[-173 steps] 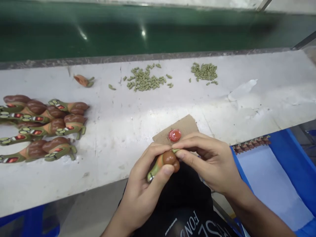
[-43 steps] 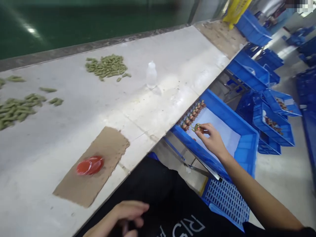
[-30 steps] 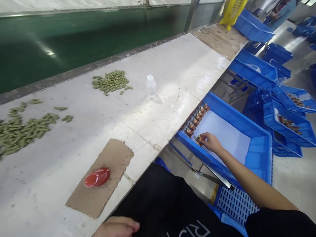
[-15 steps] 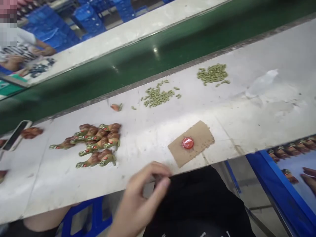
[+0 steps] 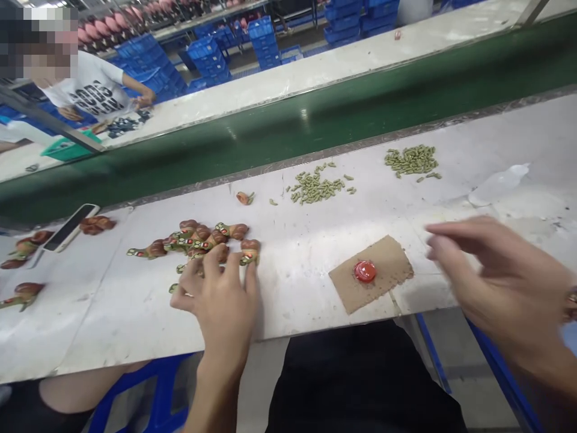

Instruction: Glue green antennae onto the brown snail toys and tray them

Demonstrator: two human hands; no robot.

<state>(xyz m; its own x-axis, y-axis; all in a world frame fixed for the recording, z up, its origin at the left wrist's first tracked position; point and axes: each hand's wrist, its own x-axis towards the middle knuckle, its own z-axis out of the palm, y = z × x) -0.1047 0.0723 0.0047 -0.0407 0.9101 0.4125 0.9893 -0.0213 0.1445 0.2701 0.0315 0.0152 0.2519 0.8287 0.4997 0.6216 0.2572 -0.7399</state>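
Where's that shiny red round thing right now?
In the head view, the red round cap sits on a torn cardboard piece on the white bench, between the left hand and right hand.

right hand [image 5: 500, 282] blurred, forearm cut off by right edge | left hand [image 5: 216, 307] covers front of toys [image 5: 198, 237], can't tell how many are under there | edge toy [image 5: 11, 263] cut off on the left | dark bits [image 5: 124, 126] on far counter [image 5: 288, 75] too small to tell | pink things [image 5: 135, 7] cut off up top, no idea what they are
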